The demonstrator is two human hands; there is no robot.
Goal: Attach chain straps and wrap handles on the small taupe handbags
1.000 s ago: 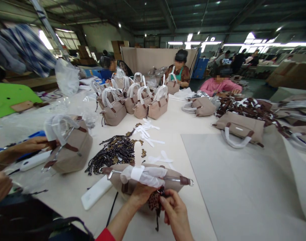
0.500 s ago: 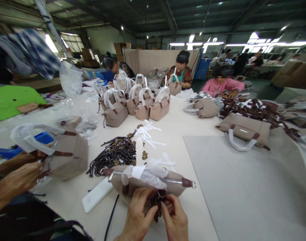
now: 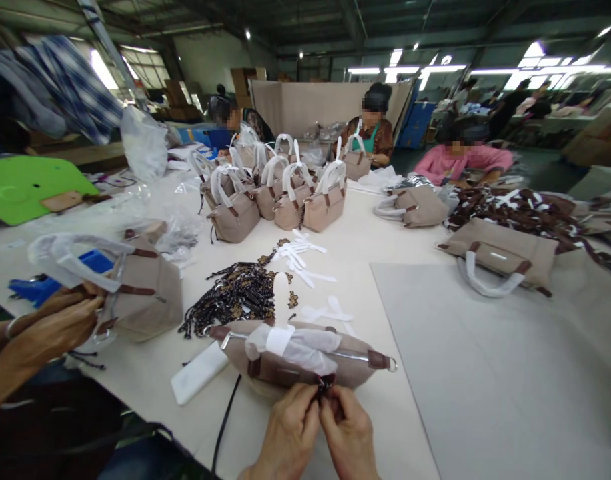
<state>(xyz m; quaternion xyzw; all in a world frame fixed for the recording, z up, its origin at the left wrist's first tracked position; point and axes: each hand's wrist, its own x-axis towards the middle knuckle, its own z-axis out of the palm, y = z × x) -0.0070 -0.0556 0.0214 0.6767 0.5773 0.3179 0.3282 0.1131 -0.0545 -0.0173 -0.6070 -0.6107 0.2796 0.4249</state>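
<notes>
Taupe handbag lying at the near edge of the pale counter, dark strap piece at its front pinched by left hand and right hand together. Beyond, leopard straps, upright handbags, grey sheet. All inside a dim factory hall under strip lights.

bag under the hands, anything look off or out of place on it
Nothing stands out. The beige bag lies flat on the table, handle wrapped in white; the left hand and right hand pinch a small dark piece at its front.

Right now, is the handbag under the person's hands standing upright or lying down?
Lying down. The beige handbag rests on its side on the table, its white-wrapped handle flat across it, unlike the upright bags behind.
</notes>
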